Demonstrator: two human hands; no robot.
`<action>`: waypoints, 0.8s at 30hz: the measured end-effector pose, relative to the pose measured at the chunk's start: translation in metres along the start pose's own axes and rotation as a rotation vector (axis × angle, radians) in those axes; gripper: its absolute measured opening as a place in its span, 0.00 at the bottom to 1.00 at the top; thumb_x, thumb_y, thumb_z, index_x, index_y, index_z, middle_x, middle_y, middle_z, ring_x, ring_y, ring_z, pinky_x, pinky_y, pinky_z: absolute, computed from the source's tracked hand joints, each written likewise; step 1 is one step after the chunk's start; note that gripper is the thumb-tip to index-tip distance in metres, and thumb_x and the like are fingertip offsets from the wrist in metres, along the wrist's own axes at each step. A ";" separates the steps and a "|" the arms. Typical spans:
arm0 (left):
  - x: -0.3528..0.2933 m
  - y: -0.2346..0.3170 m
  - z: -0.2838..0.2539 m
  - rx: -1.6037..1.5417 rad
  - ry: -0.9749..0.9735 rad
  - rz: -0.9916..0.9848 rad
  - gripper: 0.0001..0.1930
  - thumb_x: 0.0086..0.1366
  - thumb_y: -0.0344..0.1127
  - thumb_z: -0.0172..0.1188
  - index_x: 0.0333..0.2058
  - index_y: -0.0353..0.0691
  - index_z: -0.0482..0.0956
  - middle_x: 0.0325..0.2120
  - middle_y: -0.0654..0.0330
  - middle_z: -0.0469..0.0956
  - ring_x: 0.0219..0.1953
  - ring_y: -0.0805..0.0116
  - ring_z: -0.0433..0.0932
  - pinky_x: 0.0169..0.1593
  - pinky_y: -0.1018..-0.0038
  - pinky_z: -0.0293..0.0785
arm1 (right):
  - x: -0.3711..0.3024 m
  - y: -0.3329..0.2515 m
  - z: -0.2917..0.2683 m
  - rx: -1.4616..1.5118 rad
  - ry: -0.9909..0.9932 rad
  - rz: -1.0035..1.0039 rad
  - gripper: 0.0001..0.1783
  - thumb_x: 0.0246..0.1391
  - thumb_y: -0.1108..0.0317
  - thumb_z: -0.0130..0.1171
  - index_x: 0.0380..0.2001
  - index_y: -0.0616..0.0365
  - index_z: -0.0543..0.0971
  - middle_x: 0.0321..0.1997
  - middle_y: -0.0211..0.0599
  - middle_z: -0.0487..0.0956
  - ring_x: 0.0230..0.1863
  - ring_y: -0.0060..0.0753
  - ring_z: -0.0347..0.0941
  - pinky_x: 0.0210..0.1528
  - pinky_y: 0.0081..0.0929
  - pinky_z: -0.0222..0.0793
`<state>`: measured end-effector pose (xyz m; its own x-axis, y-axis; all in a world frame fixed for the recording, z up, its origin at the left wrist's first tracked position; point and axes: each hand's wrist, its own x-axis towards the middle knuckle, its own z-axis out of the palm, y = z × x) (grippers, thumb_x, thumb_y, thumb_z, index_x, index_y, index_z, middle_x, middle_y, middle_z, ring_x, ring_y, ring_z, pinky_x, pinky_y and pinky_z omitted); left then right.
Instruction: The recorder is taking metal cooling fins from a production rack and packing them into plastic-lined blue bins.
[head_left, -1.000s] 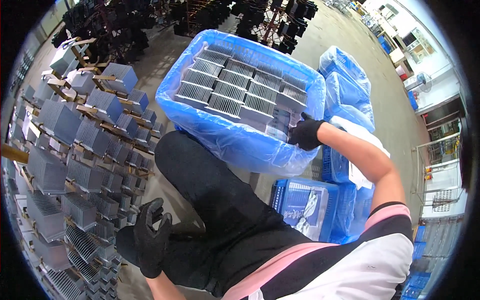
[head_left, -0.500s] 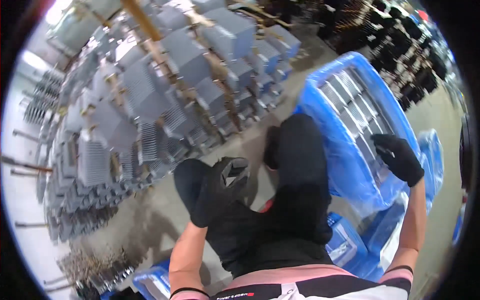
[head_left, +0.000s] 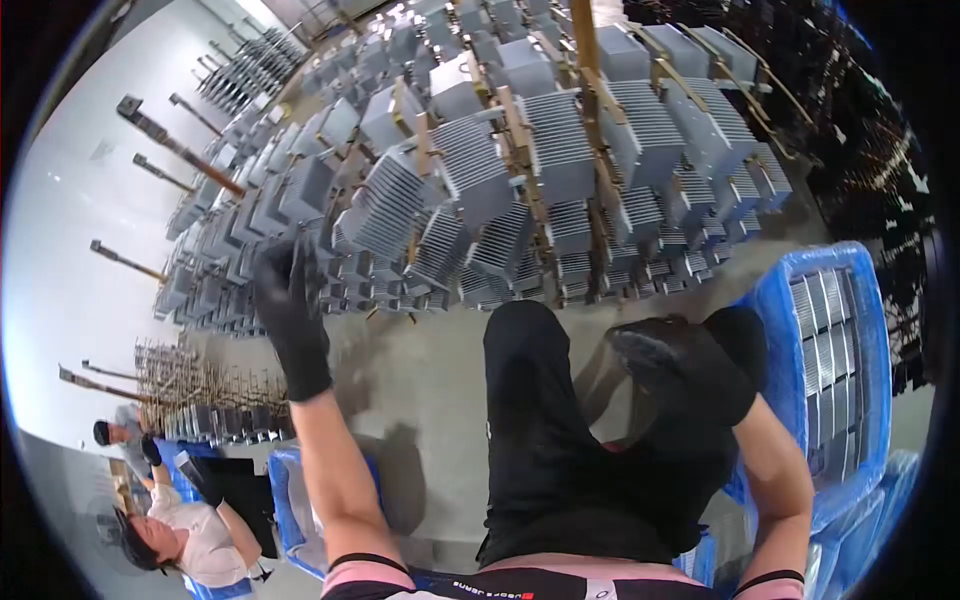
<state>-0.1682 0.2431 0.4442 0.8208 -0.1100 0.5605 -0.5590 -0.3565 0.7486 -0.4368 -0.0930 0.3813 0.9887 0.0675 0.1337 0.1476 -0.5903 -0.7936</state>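
Note:
My left hand (head_left: pixel 290 295), in a black glove, reaches up to the hanging grey finned metal parts (head_left: pixel 385 205), which look like heat sinks. Its fingers are stretched apart and somewhat blurred. Whether they touch a part behind them, I cannot tell. My right hand (head_left: pixel 685 365), gloved in black too, hovers over my right leg, its fingers extended leftward with nothing visible in them. To its right stands a blue plastic-lined crate (head_left: pixel 785 275) with rows of silver finned parts (head_left: pixel 830 310) inside.
Wooden-looking bars (head_left: pixel 590 90) run among the hanging parts. Dark parts (head_left: pixel 880 150) hang at the far right. Another blue-lined crate (head_left: pixel 285 490) sits at the lower left, near a co-worker (head_left: pixel 200 540) in a light shirt. A second person (head_left: pixel 125 440) is behind. Rods (head_left: pixel 185 150) project on the left.
The view has swung right to left, so the crate now lies farther right. My right hand has left the crate for my leg. My left hand has risen from my knee to the hanging parts.

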 end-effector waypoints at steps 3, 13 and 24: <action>0.058 0.008 -0.012 0.391 -0.463 0.374 0.13 0.68 0.41 0.58 0.41 0.37 0.76 0.30 0.67 0.74 0.30 0.80 0.72 0.33 0.80 0.70 | 0.025 -0.001 0.030 0.297 -0.068 0.003 0.21 0.59 0.65 0.57 0.54 0.60 0.74 0.44 0.46 0.80 0.43 0.36 0.79 0.44 0.29 0.72; 0.117 0.057 0.026 0.451 -0.947 -0.141 0.11 0.67 0.42 0.60 0.35 0.39 0.75 0.25 0.70 0.71 0.24 0.82 0.67 0.27 0.80 0.65 | 0.203 -0.064 0.139 1.143 -0.038 0.076 0.27 0.60 0.67 0.58 0.61 0.56 0.65 0.57 0.37 0.72 0.63 0.27 0.63 0.57 0.32 0.65; 0.117 0.035 0.023 -0.022 -0.981 -0.328 0.08 0.66 0.36 0.58 0.28 0.42 0.72 0.20 0.71 0.66 0.20 0.84 0.66 0.23 0.84 0.61 | 0.265 -0.066 0.156 1.296 0.360 0.030 0.09 0.60 0.68 0.57 0.42 0.57 0.72 0.31 0.30 0.76 0.26 0.22 0.71 0.26 0.23 0.71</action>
<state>-0.0887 0.1961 0.5276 0.6627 -0.7216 -0.2002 -0.2843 -0.4898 0.8242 -0.1805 0.0889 0.3767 0.9599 -0.2637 0.0952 0.2417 0.6060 -0.7579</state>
